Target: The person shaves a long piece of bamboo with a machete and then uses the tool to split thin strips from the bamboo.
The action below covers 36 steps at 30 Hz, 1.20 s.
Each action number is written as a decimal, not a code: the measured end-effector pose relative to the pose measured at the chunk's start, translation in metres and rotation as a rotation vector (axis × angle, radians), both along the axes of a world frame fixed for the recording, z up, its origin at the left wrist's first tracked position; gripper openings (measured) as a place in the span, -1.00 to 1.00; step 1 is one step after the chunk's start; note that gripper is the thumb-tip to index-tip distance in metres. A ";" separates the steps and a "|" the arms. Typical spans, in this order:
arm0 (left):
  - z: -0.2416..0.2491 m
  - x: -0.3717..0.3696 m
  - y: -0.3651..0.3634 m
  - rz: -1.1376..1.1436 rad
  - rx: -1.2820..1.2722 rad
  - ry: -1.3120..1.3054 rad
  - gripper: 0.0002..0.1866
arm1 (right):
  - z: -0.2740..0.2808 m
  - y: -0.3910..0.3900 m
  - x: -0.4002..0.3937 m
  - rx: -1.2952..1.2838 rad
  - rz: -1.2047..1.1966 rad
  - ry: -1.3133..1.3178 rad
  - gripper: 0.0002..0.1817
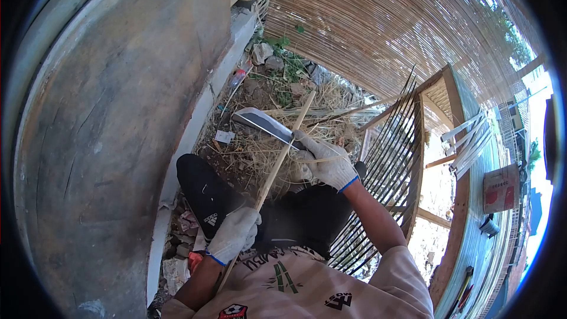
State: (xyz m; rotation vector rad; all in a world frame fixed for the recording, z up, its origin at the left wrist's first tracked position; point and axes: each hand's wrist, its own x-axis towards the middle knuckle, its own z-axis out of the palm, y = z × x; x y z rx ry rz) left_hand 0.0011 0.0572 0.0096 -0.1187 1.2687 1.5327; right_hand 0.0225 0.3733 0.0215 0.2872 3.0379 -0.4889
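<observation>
My left hand (233,233), in a white knit glove, is wrapped round the lower part of a long, pale bamboo strip (273,174). The strip slants up and away from my lap, and its lower end passes beneath my left forearm. My right hand (326,164), gloved too, is closed round the handle of a broad-bladed machete (264,124), the handle hidden by the fingers. The blade points left and meets the strip near the right fist. Thin shavings (331,158) curl by the right-hand fingers.
A large worn board (118,112) stands on the left. Straw-like shavings (248,156) and rubble cover the ground ahead. On the right are a slatted bamboo rack (384,183) and a ledge with a box (501,189). A bamboo screen (366,18) rises behind.
</observation>
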 end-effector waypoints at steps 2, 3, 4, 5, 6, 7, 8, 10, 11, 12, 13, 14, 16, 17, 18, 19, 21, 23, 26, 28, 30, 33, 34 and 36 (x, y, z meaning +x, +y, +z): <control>0.003 0.004 -0.005 -0.032 -0.031 -0.008 -0.71 | -0.008 0.013 -0.004 0.003 -0.006 0.051 -0.40; 0.004 0.007 -0.008 -0.031 -0.031 -0.007 -0.71 | -0.012 0.020 -0.005 0.007 -0.013 0.104 -0.40; 0.004 0.010 -0.012 -0.043 -0.035 -0.010 -0.71 | -0.014 0.024 -0.007 -0.031 0.010 0.276 -0.41; 0.004 0.013 -0.016 -0.054 -0.040 -0.012 -0.71 | -0.013 0.029 -0.007 -0.032 0.010 0.278 -0.41; 0.005 0.015 -0.019 -0.053 -0.040 -0.011 -0.71 | -0.011 0.036 -0.008 -0.037 -0.052 0.195 -0.41; 0.006 0.017 -0.023 -0.051 -0.039 -0.034 -0.71 | -0.004 0.039 -0.013 -0.042 -0.113 0.112 -0.42; 0.007 0.019 -0.027 -0.052 -0.039 -0.058 -0.72 | 0.010 0.039 -0.018 -0.030 -0.156 -0.001 -0.43; 0.011 0.023 -0.033 -0.058 -0.042 -0.066 -0.72 | -0.005 0.056 -0.021 0.004 -0.168 0.081 -0.44; 0.013 0.026 -0.037 -0.060 -0.045 -0.074 -0.71 | -0.014 0.067 -0.021 0.037 -0.175 0.163 -0.46; 0.013 0.029 -0.043 -0.061 -0.045 -0.073 -0.71 | -0.021 0.081 -0.024 0.042 -0.218 0.178 -0.48; 0.014 0.031 -0.051 -0.057 -0.081 -0.057 -0.71 | -0.017 0.092 -0.023 0.041 -0.223 0.181 -0.48; 0.014 0.031 -0.058 -0.052 -0.122 -0.042 -0.71 | -0.015 0.100 -0.022 -0.012 -0.321 0.208 -0.48; 0.012 0.026 -0.066 -0.001 -0.155 -0.024 -0.71 | -0.009 0.105 -0.017 -0.068 -0.387 0.235 -0.44; 0.010 0.025 -0.066 0.042 -0.182 -0.009 -0.71 | -0.008 0.095 -0.014 -0.070 -0.376 0.232 -0.44; 0.008 0.023 -0.061 0.050 -0.154 -0.013 -0.70 | -0.008 0.082 -0.009 -0.109 -0.351 0.208 -0.41; 0.003 0.019 -0.053 0.051 -0.149 -0.015 -0.70 | -0.008 0.069 -0.002 -0.144 -0.329 0.184 -0.37; -0.007 0.010 -0.037 0.073 -0.006 -0.138 -0.72 | -0.011 0.032 0.011 -0.241 -0.204 0.190 -0.30; -0.015 0.003 -0.024 0.059 0.033 -0.171 -0.70 | 0.003 -0.008 0.016 -0.446 -0.122 0.010 -0.29; -0.020 -0.005 -0.012 0.075 0.161 -0.300 -0.69 | -0.002 -0.044 0.029 -0.288 0.132 0.154 -0.31; -0.020 -0.008 -0.009 0.075 0.226 -0.350 -0.68 | 0.005 -0.060 0.034 -0.279 0.220 -0.032 -0.35; -0.021 -0.010 -0.009 0.073 0.234 -0.363 -0.68 | 0.007 -0.063 0.031 -0.262 0.220 -0.039 -0.37; -0.020 -0.010 -0.010 0.067 0.245 -0.358 -0.68 | 0.009 -0.060 0.029 -0.263 0.212 0.005 -0.39; -0.019 -0.010 -0.011 0.057 0.244 -0.338 -0.69 | 0.014 -0.059 0.028 -0.254 0.198 -0.009 -0.39; -0.014 -0.007 -0.012 0.061 0.243 -0.331 -0.69 | 0.016 -0.056 0.026 -0.246 0.189 -0.027 -0.38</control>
